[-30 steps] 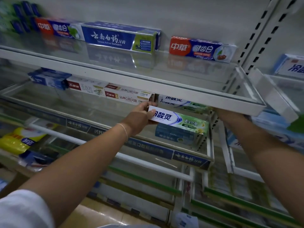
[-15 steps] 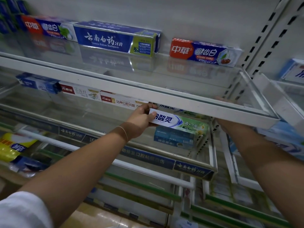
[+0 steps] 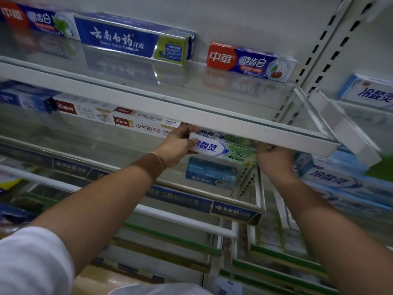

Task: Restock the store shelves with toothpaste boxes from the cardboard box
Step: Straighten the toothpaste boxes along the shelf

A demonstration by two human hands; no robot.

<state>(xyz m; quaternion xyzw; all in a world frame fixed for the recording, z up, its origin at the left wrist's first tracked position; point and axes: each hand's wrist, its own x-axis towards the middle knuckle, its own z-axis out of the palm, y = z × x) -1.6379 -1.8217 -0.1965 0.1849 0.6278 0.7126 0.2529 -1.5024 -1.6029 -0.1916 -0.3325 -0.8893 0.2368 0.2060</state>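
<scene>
A white, blue and green toothpaste box (image 3: 223,150) is held level over the second glass shelf (image 3: 89,143), just under the white front rail of the top shelf (image 3: 191,112). My left hand (image 3: 177,145) grips its left end, thumb on the front face. My right hand (image 3: 274,158) holds its right end, with the fingers partly hidden behind the rail. A matching box (image 3: 214,135) lies right behind it, and a blue box (image 3: 210,171) sits on the shelf just below it. The cardboard box is out of view.
Red-and-white boxes (image 3: 140,122) line the back of the second shelf on the left. The top shelf carries a dark blue box (image 3: 131,41) and a red-and-blue box (image 3: 248,61). The neighbouring bay on the right holds white-blue boxes (image 3: 340,179). Lower shelves with green rails (image 3: 170,239) run below.
The box has gone deeper and higher, under the top shelf's rail. My right hand, earlier hidden behind the rail, now shows at the box's right end. The view has tilted upward.
</scene>
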